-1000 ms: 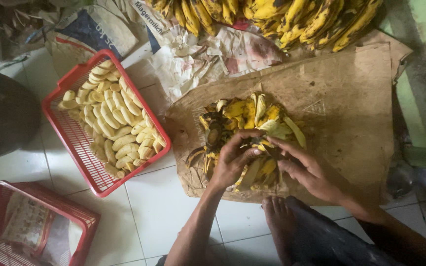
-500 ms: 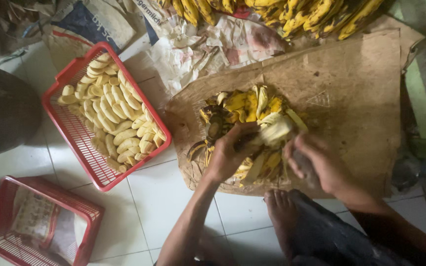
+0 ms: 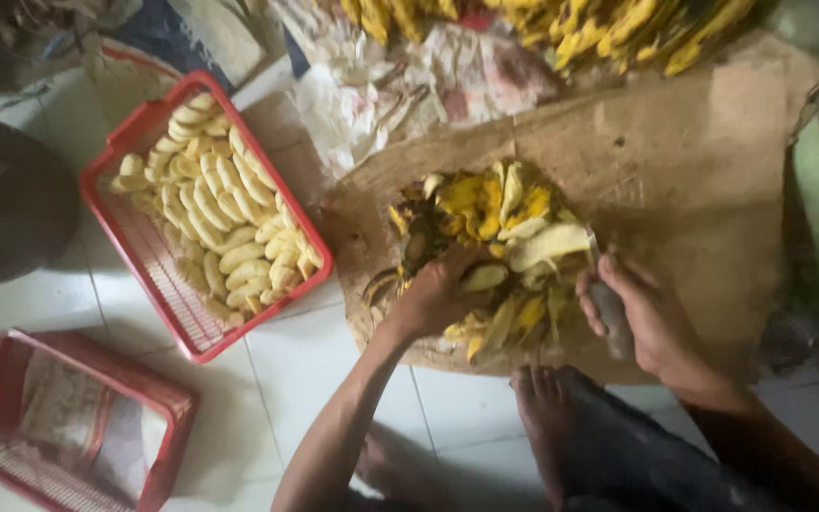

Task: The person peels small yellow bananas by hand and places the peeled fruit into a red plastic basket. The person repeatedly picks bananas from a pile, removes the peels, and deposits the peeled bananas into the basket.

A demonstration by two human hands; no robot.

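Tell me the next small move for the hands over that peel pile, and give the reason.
Probably carry the peeled banana over to the red basket. It lies pale and bare on the peel pile near the right hand, which grips a knife, while the left hand rests on the peels; the basket already holds other peeled ones.

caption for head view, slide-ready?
Left hand on a banana peel pile, right hand gripping a knife, red basket of peeled bananas alongside.

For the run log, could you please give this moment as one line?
left hand: in peel pile | right hand: grips knife | red basket: peeled bananas | cardboard underneath
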